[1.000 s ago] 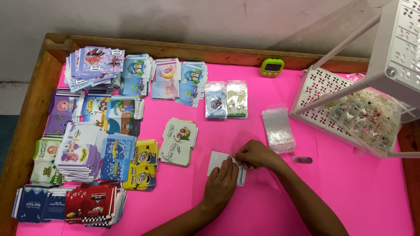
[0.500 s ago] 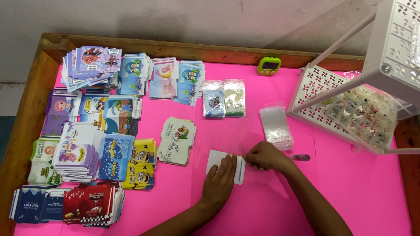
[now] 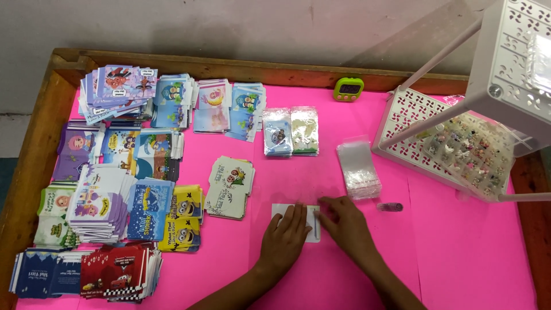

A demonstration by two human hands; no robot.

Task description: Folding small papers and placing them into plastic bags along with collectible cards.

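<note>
A small white card in a clear sleeve (image 3: 281,209) lies flat on the pink table top (image 3: 447,252). My left hand (image 3: 284,238) presses flat on its middle, fingers spread. My right hand (image 3: 344,221) rests on the card's right edge, fingertips touching it. A stack of clear plastic sleeves (image 3: 359,169) lies just beyond my right hand. A pile of printed cartoon cards (image 3: 229,186) sits to the left of my left hand.
Many stacks of colourful printed cards (image 3: 115,189) cover the left half. Two bagged packs (image 3: 291,131) lie near the centre back. A green timer (image 3: 348,89) stands at the far edge. A white plastic rack (image 3: 459,138) holds small items at right. A small dark tube (image 3: 390,206) lies near the sleeves.
My left hand has flattened onto the card, and my right hand has dropped from a pinching hold to lie along the card's right edge.
</note>
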